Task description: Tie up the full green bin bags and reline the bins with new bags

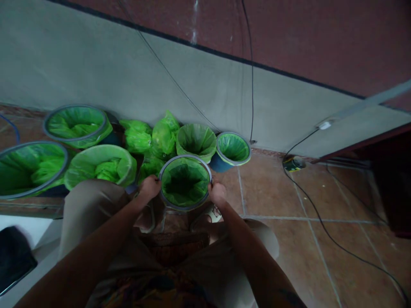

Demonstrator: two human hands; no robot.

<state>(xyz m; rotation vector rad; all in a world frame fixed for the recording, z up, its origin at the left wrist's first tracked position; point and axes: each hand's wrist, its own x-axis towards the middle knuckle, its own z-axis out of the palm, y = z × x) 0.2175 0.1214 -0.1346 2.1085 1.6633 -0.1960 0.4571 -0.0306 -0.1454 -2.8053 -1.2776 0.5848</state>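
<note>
Between my knees stands a trash bin (185, 204) with a grey rim, lined with a green plastic bag (175, 192). My left hand (150, 187) is closed on the left side of its rim, and my right hand (218, 192) grips the right side. The liner hangs down inside, and the bin's bottom is too dark to make out. Just behind it are another green-lined bin (196, 139) and a blue bin (221, 164) with a grey rim. Knotted green bags (163, 134) lie beside them, left of the held bin.
More lined bins stand at left: one by the wall (75, 139), one at the edge (58, 182), one near my knee (75, 177). A black cable (316, 209) crosses the tiled floor at right, past a small can (294, 163). The wall (282, 111) runs behind.
</note>
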